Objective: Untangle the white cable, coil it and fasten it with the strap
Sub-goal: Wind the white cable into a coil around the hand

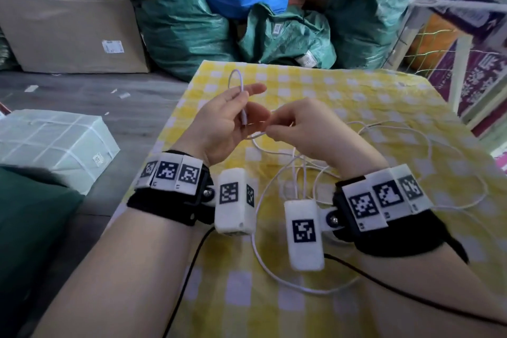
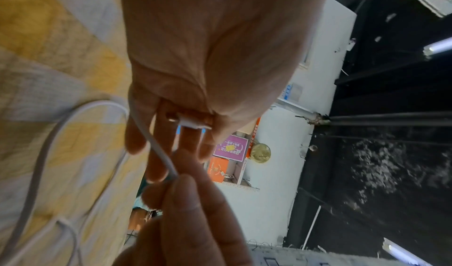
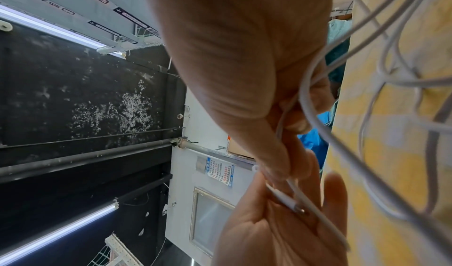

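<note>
Pinched in both grips, the white cable (image 1: 296, 173) has one plug end held by the left hand (image 1: 225, 121) at frame centre, the right hand (image 1: 304, 129) pinching a strand beside it. Loose tangled loops sprawl over the yellow-checked bench (image 1: 356, 90) lower right; coiling looks barely begun, no strap visible.

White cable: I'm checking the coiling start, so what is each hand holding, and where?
Left hand holds the white cable near its plug end; right hand pinches the cord just beyond.
</note>
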The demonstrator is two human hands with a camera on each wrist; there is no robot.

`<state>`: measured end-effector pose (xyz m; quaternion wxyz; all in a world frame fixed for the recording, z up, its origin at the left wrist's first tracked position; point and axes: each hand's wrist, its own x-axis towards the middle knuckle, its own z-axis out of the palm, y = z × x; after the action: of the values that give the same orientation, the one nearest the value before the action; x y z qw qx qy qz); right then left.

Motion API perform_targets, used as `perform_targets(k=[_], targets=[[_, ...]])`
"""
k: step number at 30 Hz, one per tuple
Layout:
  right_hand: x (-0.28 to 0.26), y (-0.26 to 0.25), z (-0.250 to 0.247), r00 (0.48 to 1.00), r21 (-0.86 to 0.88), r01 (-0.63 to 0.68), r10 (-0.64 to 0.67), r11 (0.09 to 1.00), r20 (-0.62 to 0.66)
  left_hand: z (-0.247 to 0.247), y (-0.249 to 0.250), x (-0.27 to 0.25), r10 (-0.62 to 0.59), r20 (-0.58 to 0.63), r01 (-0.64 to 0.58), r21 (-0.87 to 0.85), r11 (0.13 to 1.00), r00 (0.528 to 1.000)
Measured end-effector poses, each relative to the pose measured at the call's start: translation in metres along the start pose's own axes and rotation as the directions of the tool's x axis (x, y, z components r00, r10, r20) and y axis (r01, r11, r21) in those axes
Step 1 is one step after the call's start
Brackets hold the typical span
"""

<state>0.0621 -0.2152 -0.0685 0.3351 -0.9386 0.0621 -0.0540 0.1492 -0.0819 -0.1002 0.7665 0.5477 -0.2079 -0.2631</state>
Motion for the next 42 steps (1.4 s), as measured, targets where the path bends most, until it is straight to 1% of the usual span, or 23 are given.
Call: perform_targets(k=[2,4,5,7,9,11,13,15,18,21,23,24,25,27,28,30,34,35,37,39,40,41,42], targets=[[0.0,0.001,-0.002,0.999,0.103,0.024,-0.026,0.994,0.02,0.004,0.001,0.002,-0.033,0.02,0.03,0.132,0.991,0.999],[0.0,0.004,-0.005,0.997,0.222,0.07,-0.072,0.973,0.002,0.007,0.002,0.003,-0.072,0.014,0.065,0.287,0.956,0.997],[-0.001,0.006,-0.008,0.996,0.266,0.091,-0.089,0.96,-0.018,0.008,0.002,0.003,-0.095,0.024,0.081,0.338,0.938,0.995],[-0.002,0.011,-0.014,0.991,0.331,0.124,-0.103,0.935,-0.081,0.011,0.001,0.001,-0.139,0.091,0.096,0.373,0.923,0.986],[-0.004,0.015,-0.02,0.982,0.381,0.155,-0.099,0.912,-0.164,0.016,0.003,-0.002,-0.177,0.16,0.116,0.334,0.936,0.971],[-0.006,0.016,-0.025,0.968,0.404,0.185,-0.097,0.896,-0.23,0.021,0.007,-0.002,-0.212,0.22,0.158,0.242,0.957,0.952],[-0.006,0.018,-0.027,0.952,0.393,0.207,-0.093,0.896,-0.291,0.025,0.009,-0.003,-0.242,0.273,0.203,0.164,0.965,0.931],[-0.007,0.021,-0.03,0.939,0.371,0.2,-0.069,0.907,-0.338,0.03,0.008,-0.006,-0.264,0.323,0.241,0.111,0.964,0.909],[-0.012,0.024,-0.033,0.94,0.331,0.165,-0.046,0.929,-0.339,0.033,0.005,-0.009,-0.292,0.358,0.292,0.057,0.955,0.887],[-0.019,0.023,-0.031,0.96,0.319,0.135,-0.043,0.938,-0.278,0.037,0.006,-0.014,-0.304,0.35,0.332,-0.02,0.943,0.886],[-0.026,0.025,-0.029,0.962,0.326,0.106,-0.014,0.939,-0.274,0.041,0.007,-0.019,-0.295,0.354,0.349,-0.099,0.932,0.888],[-0.031,0.026,-0.029,0.96,0.343,0.09,0.011,0.935,-0.28,0.041,0.006,-0.02,-0.284,0.373,0.36,-0.151,0.92,0.883],[-0.035,0.029,-0.03,0.957,0.371,0.074,0.039,0.926,-0.287,0.04,0.004,-0.021,-0.265,0.427,0.386,-0.225,0.895,0.865],[-0.044,0.033,-0.03,0.953,0.463,0.058,0.089,0.884,-0.289,0.036,-0.005,-0.025,-0.196,0.579,0.486,-0.402,0.776,0.792],[-0.048,0.036,-0.029,0.952,0.515,0.062,0.104,0.855,-0.288,0.033,-0.007,-0.028,-0.181,0.595,0.513,-0.454,0.728,0.783],[-0.054,0.042,-0.023,0.949,0.574,0.061,0.131,0.817,-0.287,0.031,-0.014,-0.037,-0.202,0.566,0.521,-0.484,0.703,0.799],[-0.055,0.049,-0.01,0.94,0.646,0.038,0.191,0.763,-0.282,0.028,-0.025,-0.044,-0.242,0.504,0.497,-0.465,0.733,0.829],[-0.054,0.049,-0.008,0.936,0.666,0.041,0.204,0.745,-0.286,0.027,-0.026,-0.044,-0.26,0.493,0.5,-0.452,0.739,0.83],[-0.055,0.05,-0.006,0.932,0.717,0.046,0.227,0.696,-0.281,0.025,-0.027,-0.041,-0.291,0.505,0.524,-0.415,0.743,0.813],[-0.056,0.051,-0.005,0.934,0.76,0.05,0.24,0.648,-0.266,0.027,-0.028,-0.04,-0.317,0.535,0.571,-0.418,0.706,0.783],[-0.057,0.052,-0.004,0.934,0.768,0.05,0.243,0.639,-0.263,0.028,-0.028,-0.039,-0.312,0.548,0.583,-0.434,0.687,0.776],[-0.057,0.053,-0.003,0.933,0.769,0.05,0.245,0.637,-0.263,0.03,-0.029,-0.037,-0.298,0.541,0.567,-0.44,0.697,0.786],[-0.058,0.054,-0.001,0.932,0.765,0.05,0.244,0.643,-0.267,0.033,-0.03,-0.037,-0.296,0.515,0.54,-0.428,0.725,0.805]])
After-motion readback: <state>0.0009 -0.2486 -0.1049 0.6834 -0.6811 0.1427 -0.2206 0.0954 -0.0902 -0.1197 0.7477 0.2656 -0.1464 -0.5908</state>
